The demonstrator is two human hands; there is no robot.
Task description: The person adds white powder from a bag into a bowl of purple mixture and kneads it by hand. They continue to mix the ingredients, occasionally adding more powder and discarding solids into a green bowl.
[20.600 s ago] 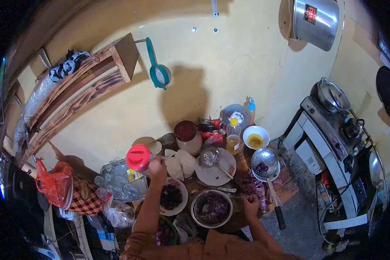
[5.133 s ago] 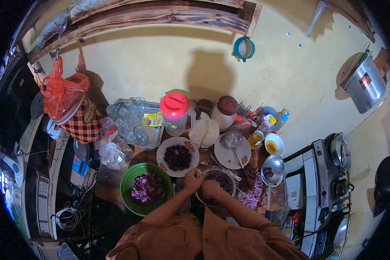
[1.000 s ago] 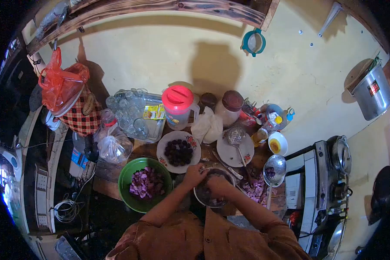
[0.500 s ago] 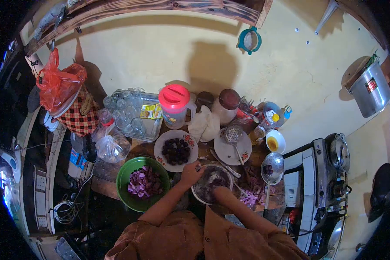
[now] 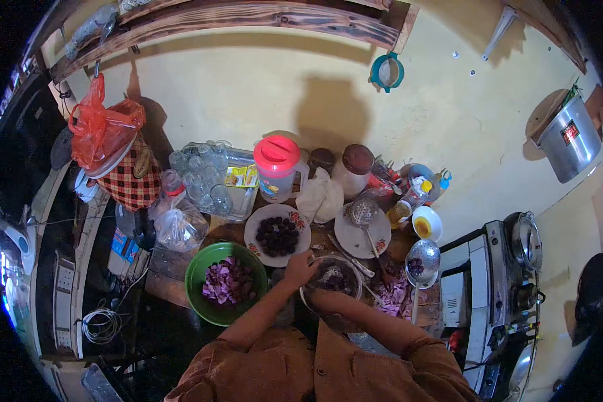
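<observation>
While your right hand point(image 5: 325, 302) dips into the bowl point(image 5: 360, 288) of purple mash point(image 5: 342, 276) at the frame's lower centre, its fingers are hidden, grip impossible to tell; your left hand point(image 5: 301, 269) curls narrow by the rim, whether holding anything unclear, just below the plate point(image 5: 250, 232) of dark balls point(image 5: 277, 236).

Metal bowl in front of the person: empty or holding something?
Holding something: dark purple food shows inside the metal bowl, where the right hand dips in. How full, I cannot tell.

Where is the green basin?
In the head view, the green basin sits left of the left hand, below and left of the plate of dark balls.
</observation>
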